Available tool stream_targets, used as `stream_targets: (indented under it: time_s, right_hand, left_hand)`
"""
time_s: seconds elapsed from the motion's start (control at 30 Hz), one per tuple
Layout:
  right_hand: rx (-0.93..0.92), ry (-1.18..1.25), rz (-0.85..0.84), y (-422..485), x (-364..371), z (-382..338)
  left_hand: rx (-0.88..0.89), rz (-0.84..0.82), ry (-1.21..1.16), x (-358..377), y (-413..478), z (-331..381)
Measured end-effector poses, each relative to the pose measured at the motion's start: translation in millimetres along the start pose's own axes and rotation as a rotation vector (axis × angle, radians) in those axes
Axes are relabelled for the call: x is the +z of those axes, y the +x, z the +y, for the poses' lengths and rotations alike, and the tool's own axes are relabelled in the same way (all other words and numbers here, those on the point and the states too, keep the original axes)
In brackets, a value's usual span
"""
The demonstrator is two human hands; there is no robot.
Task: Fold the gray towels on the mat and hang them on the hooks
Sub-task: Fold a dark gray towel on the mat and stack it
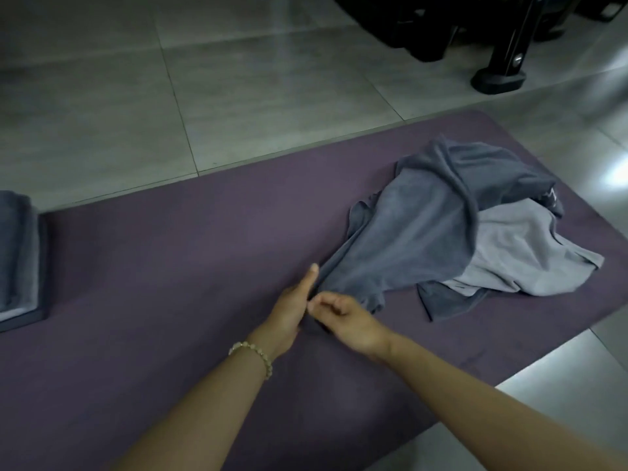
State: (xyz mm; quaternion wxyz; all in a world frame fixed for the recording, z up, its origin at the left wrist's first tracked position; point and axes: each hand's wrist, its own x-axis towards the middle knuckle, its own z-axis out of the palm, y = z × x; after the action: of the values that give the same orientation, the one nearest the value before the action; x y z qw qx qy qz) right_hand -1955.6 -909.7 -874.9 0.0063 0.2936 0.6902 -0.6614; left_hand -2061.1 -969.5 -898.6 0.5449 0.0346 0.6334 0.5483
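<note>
at the mat's left end a folded gray stack [15, 253] sits squared on a dark block, which i judge to be the part of the folding already done. the purple mat [153, 266] runs rightward across the pale tiled floor [102, 96], bare through its middle. near the mat's near edge the left hand [292, 307], a beaded bracelet [253, 356] on its wrist, lies with its visible fingers straight along the drawn-out corner of the dark gray towel [418, 239]; whether its thumb pinches cloth behind them i cannot tell. just beside it the right hand [346, 321] has its fingers curled and pinches that same corner. the towel trails from the hands up toward the mat's far right corner, rumpled and unfolded, and lies over a light gray towel [516, 253], equally crumpled, by the mat's right edge. a black stand foot [499, 76] rests on the floor beyond. no hooks show here, so by my reckoning at least two towels remain to fold and all the hanging is left.
</note>
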Motion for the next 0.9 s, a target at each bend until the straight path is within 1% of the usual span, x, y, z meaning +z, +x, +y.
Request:
stream_targets:
  time_s: [0.03,0.1,0.17,0.2,0.27,0.33,0.43,0.5,0.57,0.6,0.63,0.7,0.77,0.8,0.83,0.9]
  right_hand:
    - [0.005,0.051,-0.027,1.1,9.5,-2.8]
    - [0.031,0.193,0.008,7.0,15.9,-10.6]
    - [0.052,0.272,0.111,13.2,11.0,-18.9]
    - [0.048,0.290,0.170,16.5,6.4,-21.6]
    - [0.015,0.277,0.271,21.8,-0.8,-24.2]
    - [-0.040,0.214,0.344,26.8,-2.1,-24.5]
    - [-0.120,0.060,0.361,34.9,4.0,-24.1]
    - [-0.190,-0.130,0.350,41.1,8.8,-21.0]
    - [-0.260,-0.333,0.386,50.0,10.3,-17.4]
    - [-0.260,-0.400,0.408,54.9,10.3,-15.6]
    - [-0.232,-0.436,0.427,60.1,10.7,-12.8]
    - [-0.105,-0.396,0.419,68.3,13.8,-6.7]
    - [0.070,-0.257,0.342,71.8,22.1,0.2]
    - [0.138,-0.189,0.304,72.4,27.6,4.2]
    - [0.181,-0.134,0.295,73.2,32.8,8.9]
    - [0.215,0.040,0.366,76.2,39.6,12.3]
  left_hand:
    - [0.053,0.053,0.045,-6.0,-0.4,5.3]
    - [0.151,0.184,0.034,-22.5,-1.2,14.3]
    - [0.198,0.220,-0.016,-41.5,-4.3,23.5]
    - [0.217,0.234,0.006,-52.1,-6.2,26.9]
    - [0.270,0.300,0.141,-75.5,-9.2,29.3]
    - [0.327,0.378,0.324,-103.8,-15.1,29.0]
    - [0.381,0.531,0.535,-158.7,-34.2,22.9]
    - [0.326,0.636,0.770,-207.1,-54.0,12.5]
    - [0.186,0.726,1.038,-254.3,-76.5,2.1]
    - [0.108,0.774,1.115,-272.1,-86.9,-0.8]
    - [0.063,0.818,1.156,-284.0,-94.1,-2.5]
    - [0.021,0.882,1.189,-289.2,-98.0,-3.0]
    - [0.037,0.902,1.203,-275.5,-90.1,-2.2]
    - [0.089,0.885,1.217,-263.8,-83.2,-1.6]
    - [0.159,0.836,1.231,-250.0,-75.4,-0.8]
    - [0.287,0.666,1.222,-216.9,-59.7,2.4]
